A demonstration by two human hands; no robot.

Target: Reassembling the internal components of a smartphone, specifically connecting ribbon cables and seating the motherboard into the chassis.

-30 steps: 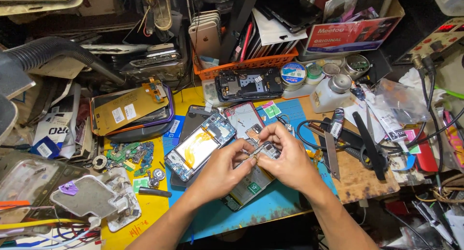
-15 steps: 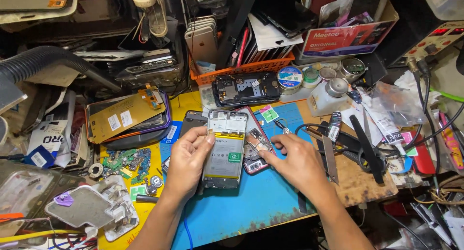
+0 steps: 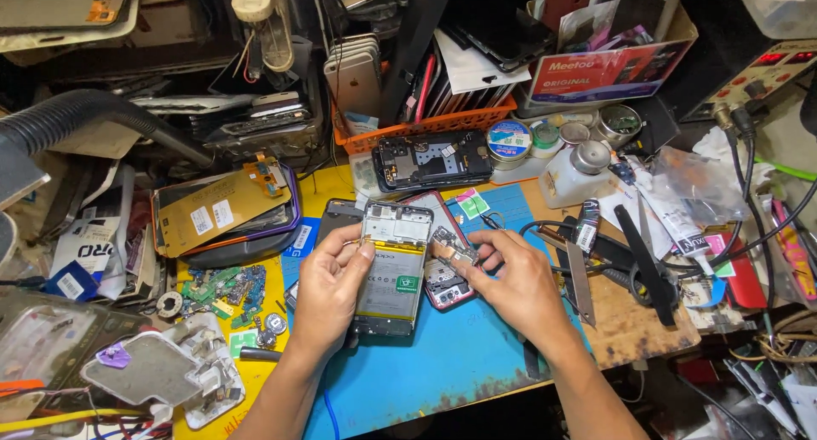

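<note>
Head view, and the left hand [image 3: 328, 291] has the opened phone [image 3: 391, 265] gripped along its left edge, thumb pressed near the top corner, fingers curled under so the exposed battery and board face up to the camera; that reads as a hold to steady the body over the blue mat [image 3: 442, 363]. At three o'clock of that phone, the right hand [image 3: 515, 282] pinches a small circuit part [image 3: 449, 251] between thumb and fingertips, a narrow grip, held just over a second phone with a red rim [image 3: 442, 282] lying flat on the mat, touching the held phone's right side. At twelve o'clock sits a dark phone frame [image 3: 434, 161] in front of the orange basket [image 3: 425, 127]; at ten o'clock a gold-backed screen panel [image 3: 223, 206] rests on a stack; at three o'clock black tweezers and tools [image 3: 638, 257] lie on the wooden board. Against half a second back, the opened phone stays upright in the left hand in much the same place, while the right hand has lifted its fingers onto the small part rather than resting flat beside it. A second back, both hands were together on that small part and the phone lay tilted on the mat.
</note>
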